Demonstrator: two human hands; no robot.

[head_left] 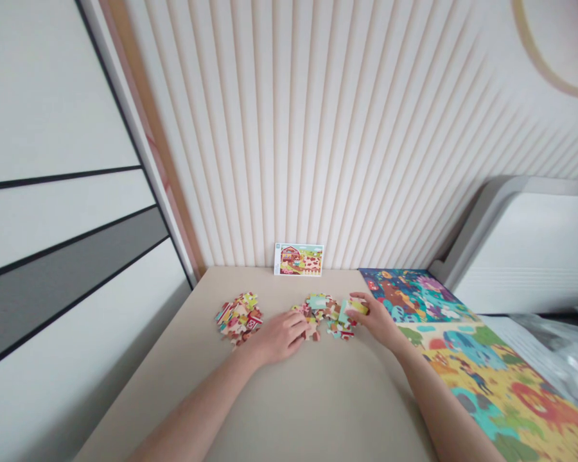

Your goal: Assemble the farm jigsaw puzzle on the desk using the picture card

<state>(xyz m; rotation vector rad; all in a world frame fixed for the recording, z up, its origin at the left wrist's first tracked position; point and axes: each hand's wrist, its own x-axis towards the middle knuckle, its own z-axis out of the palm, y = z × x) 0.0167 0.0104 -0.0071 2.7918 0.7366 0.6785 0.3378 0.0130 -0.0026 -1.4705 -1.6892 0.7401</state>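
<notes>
My left hand (pixel 283 335) rests on the table at the left edge of the middle pile of puzzle pieces (pixel 330 314). Its fingers are loosely stretched over the nearest pieces, with no piece plainly gripped. At the right side of that pile, my right hand (pixel 373 316) holds a light blue and yellow puzzle piece (pixel 355 307) between thumb and fingers. A second heap of puzzle pieces (pixel 239 317), red, green and pink, lies to the left of my left hand. The picture card (pixel 299 260) of a barn and a cow leans upright against the wall behind the piles.
Two finished puzzles lie along the right: a dark blue one (pixel 409 295) at the back and a yellow animal one (pixel 491 378) nearer. A bed headboard (pixel 534 244) and crumpled clear plastic (pixel 566 353) are beyond them. A white cabinet (pixel 67 269) borders the table (pixel 289 410) on the left.
</notes>
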